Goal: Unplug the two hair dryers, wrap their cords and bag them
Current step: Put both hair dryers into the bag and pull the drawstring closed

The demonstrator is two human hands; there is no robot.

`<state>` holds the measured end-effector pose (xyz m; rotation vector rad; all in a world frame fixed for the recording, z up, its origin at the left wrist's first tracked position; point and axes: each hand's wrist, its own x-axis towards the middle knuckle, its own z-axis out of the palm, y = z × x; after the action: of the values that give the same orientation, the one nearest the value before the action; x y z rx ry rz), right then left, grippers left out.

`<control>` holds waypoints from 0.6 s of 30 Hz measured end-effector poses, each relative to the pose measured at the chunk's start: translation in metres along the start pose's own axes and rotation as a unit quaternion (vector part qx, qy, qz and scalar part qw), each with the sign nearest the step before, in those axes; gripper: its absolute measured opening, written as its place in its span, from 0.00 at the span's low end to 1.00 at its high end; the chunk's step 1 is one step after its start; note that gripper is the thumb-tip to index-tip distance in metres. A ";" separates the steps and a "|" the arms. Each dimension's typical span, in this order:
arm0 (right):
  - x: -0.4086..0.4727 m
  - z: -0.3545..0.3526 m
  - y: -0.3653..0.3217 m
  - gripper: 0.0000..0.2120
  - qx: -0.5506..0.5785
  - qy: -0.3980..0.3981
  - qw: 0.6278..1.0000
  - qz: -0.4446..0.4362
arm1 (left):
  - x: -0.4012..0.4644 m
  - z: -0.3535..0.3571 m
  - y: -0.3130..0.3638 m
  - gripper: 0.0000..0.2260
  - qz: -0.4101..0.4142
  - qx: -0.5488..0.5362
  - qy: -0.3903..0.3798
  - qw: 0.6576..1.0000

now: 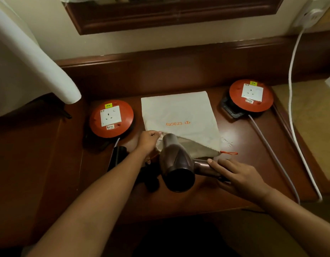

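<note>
Near the front edge of the dark wooden desk (234, 182), the left hand (151, 139) pinches open the mouth of the cream bag (180, 115) while the right hand (240, 175) grasps the handle of the brown hair dryer (176, 164), nozzle just entering. Both orange socket reels (111, 118) stand empty, so unplugging appears done; a black dryer (117, 154) at the left awaits bagging. A framed mirror (169, 17) hangs on the wall behind.

Brown hair dryer (176, 162) nose-first at cloth bag (180, 117) mouth
</note>
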<state>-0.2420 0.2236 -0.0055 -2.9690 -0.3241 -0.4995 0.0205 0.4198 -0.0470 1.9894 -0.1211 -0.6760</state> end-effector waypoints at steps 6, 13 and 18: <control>0.003 0.012 0.001 0.25 -0.043 -0.024 0.999 -0.019 | -0.007 -0.001 0.013 0.09 0.039 -0.023 0.016 0.999; 0.030 0.025 0.012 0.25 -0.107 -0.045 0.993 -0.010 | -0.036 -0.004 0.020 0.10 0.074 -0.044 0.017 0.996; 0.046 0.039 0.011 0.31 -0.120 -0.087 0.988 0.051 | -0.046 -0.008 0.015 0.12 0.082 -0.046 0.058 0.994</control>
<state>-0.1853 0.2276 -0.0274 -3.2503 -0.1347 -0.2869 -0.0113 0.4352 -0.0123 1.9015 -0.1777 -0.4524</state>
